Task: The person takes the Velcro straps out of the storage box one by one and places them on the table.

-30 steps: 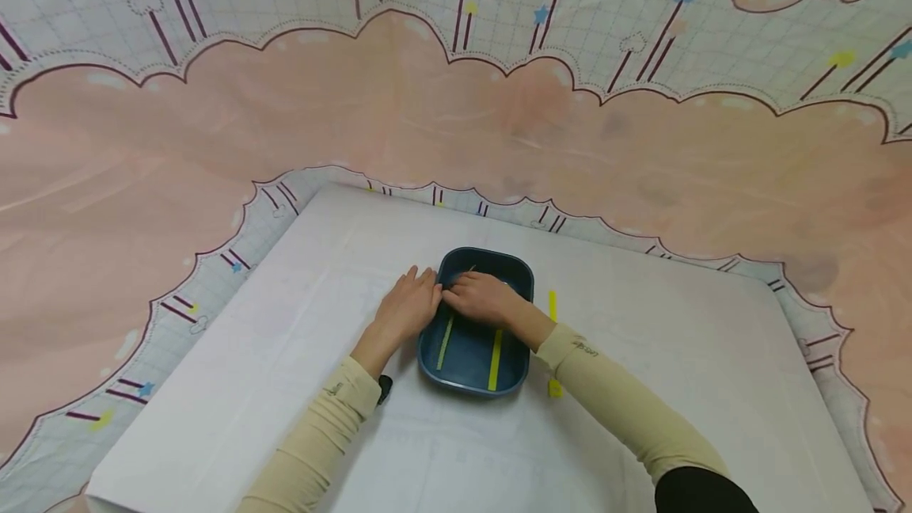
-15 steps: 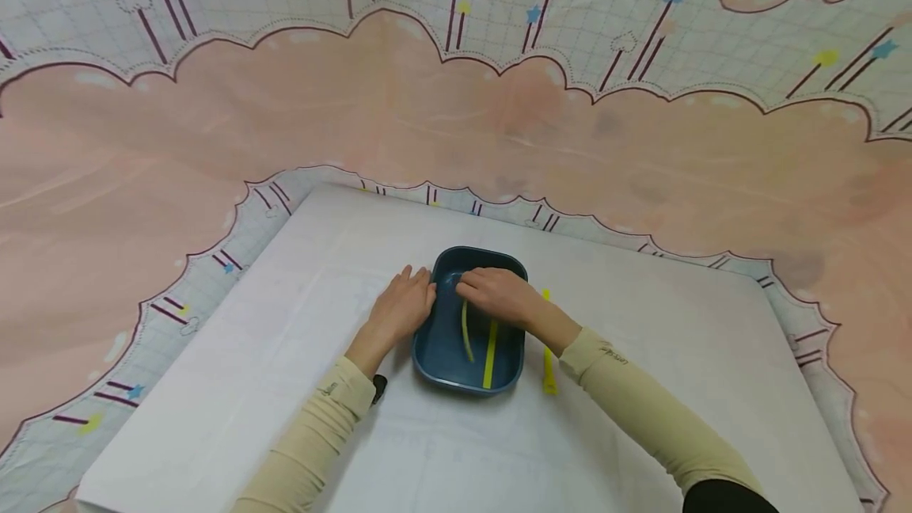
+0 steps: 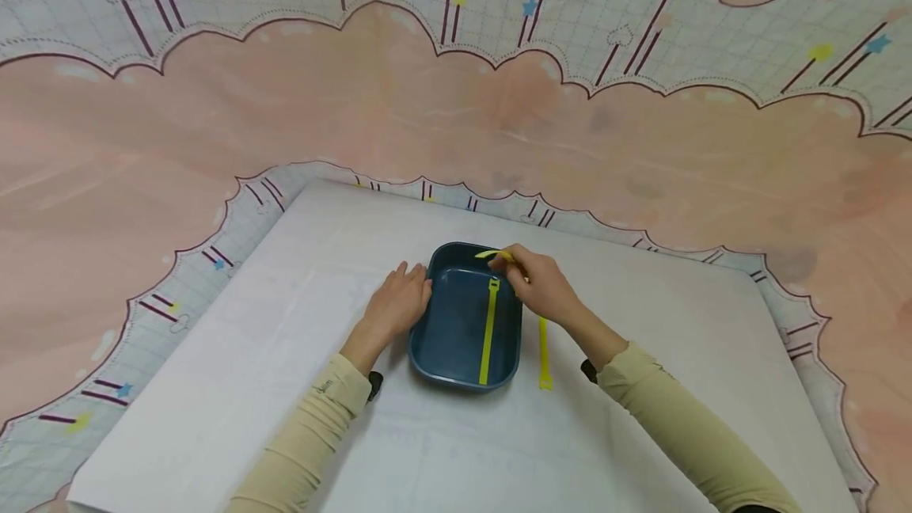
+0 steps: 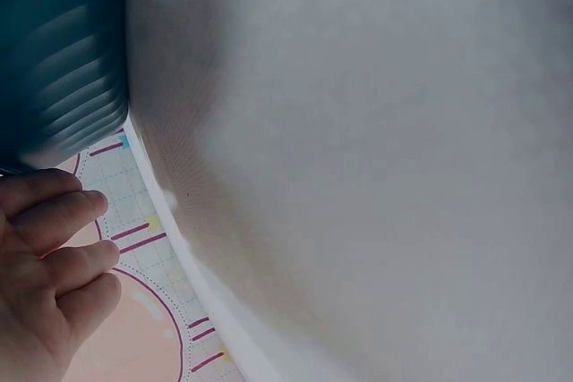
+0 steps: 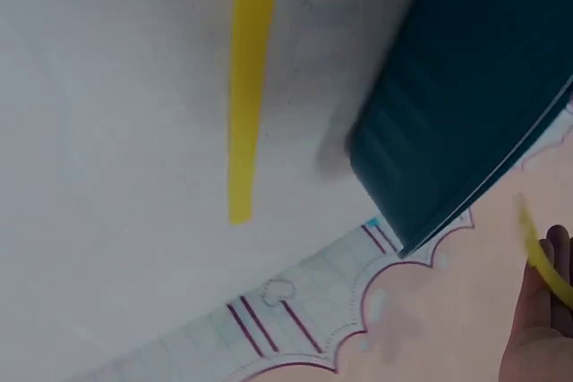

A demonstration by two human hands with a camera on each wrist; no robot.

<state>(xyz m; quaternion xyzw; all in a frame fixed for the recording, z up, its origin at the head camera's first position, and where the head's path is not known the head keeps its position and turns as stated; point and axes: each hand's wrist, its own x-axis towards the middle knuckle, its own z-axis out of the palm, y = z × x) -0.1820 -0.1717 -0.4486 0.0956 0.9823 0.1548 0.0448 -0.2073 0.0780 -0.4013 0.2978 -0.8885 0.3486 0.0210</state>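
A dark blue rectangular tray (image 3: 450, 331) with rounded corners sits on the white table. My left hand (image 3: 399, 303) rests at its left rim, fingers mostly extended; in the left wrist view they lie just below the tray's ribbed side (image 4: 72, 60). Over the tray's far right corner, my right hand (image 3: 537, 282) pinches a yellow cable tie (image 3: 490, 255), whose free end curves out to the left. Another yellow cable tie (image 3: 488, 331) with a slotted head lies lengthwise inside the tray. One more cable tie (image 3: 545, 359) lies on the table, just right of the tray.
The white table (image 3: 684, 355) extends to both sides of the tray. A printed cloth (image 3: 427, 125) with cloud shapes hangs behind and around it. Dark wrist devices show at the left sleeve (image 3: 306, 426) and the right sleeve (image 3: 684, 418).
My right hand has lifted one cable tie from the tray's left part and carried it right and up to the far right corner. My left hand has stayed at the rim.
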